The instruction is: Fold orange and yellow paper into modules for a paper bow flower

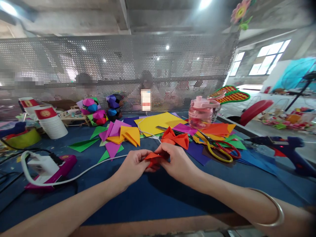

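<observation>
Head view: both hands meet in the middle, over the near part of the blue-covered table [118, 207]. The left hand [135, 164] pinches a small folded orange paper piece [152, 156] between thumb and fingers. The right hand [175, 160] is closed on its other side, fingertips bunched close to the left hand's. The piece lies directly between the two hands, neither clearly nearer. Its visible upper fold runs roughly from left to right, from one grip toward the other; fingers cover so much that its full long axis cannot be told.

Just beyond the right hand's knuckles sit orange folded paper units [182, 140], nearer to that hand than to the left; whether they touch it cannot be told. Yellow-orange folded pieces [130, 135] lie beyond the left hand, among purple papers [118, 127] and green papers [84, 144]. A large yellow sheet [161, 121] is farther back. To the right of the right hand, yellow-handled scissors [209, 148] rest beside red-handled scissors [239, 153], with a blue glue gun [283, 144] farther out.
</observation>
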Tool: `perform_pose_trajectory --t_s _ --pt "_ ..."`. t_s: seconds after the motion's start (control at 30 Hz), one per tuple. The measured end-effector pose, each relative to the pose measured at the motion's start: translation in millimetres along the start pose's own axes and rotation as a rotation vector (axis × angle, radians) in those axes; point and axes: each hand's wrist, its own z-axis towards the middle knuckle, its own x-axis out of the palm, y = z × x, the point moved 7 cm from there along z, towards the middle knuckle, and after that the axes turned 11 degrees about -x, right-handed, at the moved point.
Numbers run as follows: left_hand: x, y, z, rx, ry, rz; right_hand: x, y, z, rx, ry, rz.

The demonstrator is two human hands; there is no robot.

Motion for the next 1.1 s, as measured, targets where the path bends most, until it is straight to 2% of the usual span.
perform_pose_trajectory --t_s 0.17,0.37,0.57,0.83,1.1 --pt "4.8 0.2 0.6 -0.025 0.049 0.057 2.9 -8.0 -0.8 0.083 0.036 0.077" --pt "0.9 6.0 2.5 -0.014 0.041 0.182 7.8 -8.7 -1.3 0.124 0.06 0.149" --pt "-6.6 9.1 0.1 0.063 -0.055 0.38 12.1 -8.7 -2.6 0.112 0.082 0.179" --pt "-10.8 6.7 -1.9 0.138 -0.15 0.554 13.4 3.8 -5.7 0.02 0.093 0.182" --pt "-14.3 -1.5 -0.5 0.22 -0.227 0.704 17.2 -2.2 -5.9 0.034 0.125 0.187"
